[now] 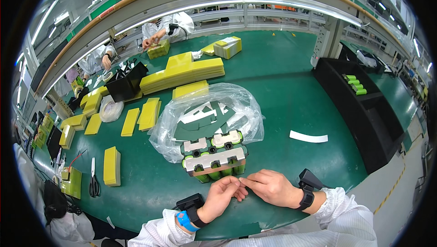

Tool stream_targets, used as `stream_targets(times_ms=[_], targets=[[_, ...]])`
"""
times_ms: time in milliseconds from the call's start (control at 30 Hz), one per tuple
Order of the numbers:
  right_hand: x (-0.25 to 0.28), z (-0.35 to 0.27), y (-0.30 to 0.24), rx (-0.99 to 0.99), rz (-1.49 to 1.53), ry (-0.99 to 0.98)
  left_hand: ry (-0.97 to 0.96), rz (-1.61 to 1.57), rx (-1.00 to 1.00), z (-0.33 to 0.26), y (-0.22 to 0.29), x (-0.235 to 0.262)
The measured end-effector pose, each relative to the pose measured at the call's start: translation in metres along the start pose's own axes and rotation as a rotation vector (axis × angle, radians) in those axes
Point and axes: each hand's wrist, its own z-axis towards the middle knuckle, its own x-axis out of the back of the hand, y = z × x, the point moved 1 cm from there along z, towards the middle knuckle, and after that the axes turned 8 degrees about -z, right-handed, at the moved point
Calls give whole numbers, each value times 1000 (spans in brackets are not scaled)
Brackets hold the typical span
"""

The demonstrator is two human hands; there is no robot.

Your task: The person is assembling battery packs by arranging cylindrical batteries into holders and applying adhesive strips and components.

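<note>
In front of my hands stands a battery pack (pixel 214 161) of green cylindrical cells, with pale plates on top set in black holders. My left hand (pixel 221 197) and my right hand (pixel 268 187) meet just on its near side, apart from the pack. The fingertips of both hands are pinched together at one spot. Whatever lies between them is too small or hidden to make out. Behind the pack spreads a clear plastic bag (pixel 166 119) with dark green and white cut sheets (pixel 200 122) in it.
A white strip (pixel 308 136) lies on the green table (pixel 291 97) to the right. Stacks of yellow sheets (pixel 111 166), scissors (pixel 94 178) and a black bin (pixel 126 83) are on the left. A black rack (pixel 353 110) bounds the right side. Co-workers' hands (pixel 154 39) work across the table.
</note>
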Motion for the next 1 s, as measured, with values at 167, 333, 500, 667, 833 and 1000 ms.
stream_targets(times_ms=[167,333,500,667,833,1000], targets=[[-1,1,0,7,0,7,8,2,-2,-1,1,0],[0,0,0,2,-3,10,5,-8,6,1,0,0],[0,0,0,6,8,7,2,5,1,1,-1,1],[1,1,0,7,12,10,3,22,2,1,0,0],[1,1,0,1,18,4,5,-12,13,0,1,0],[0,0,1,-1,11,0,-1,-11,7,0,0,1]])
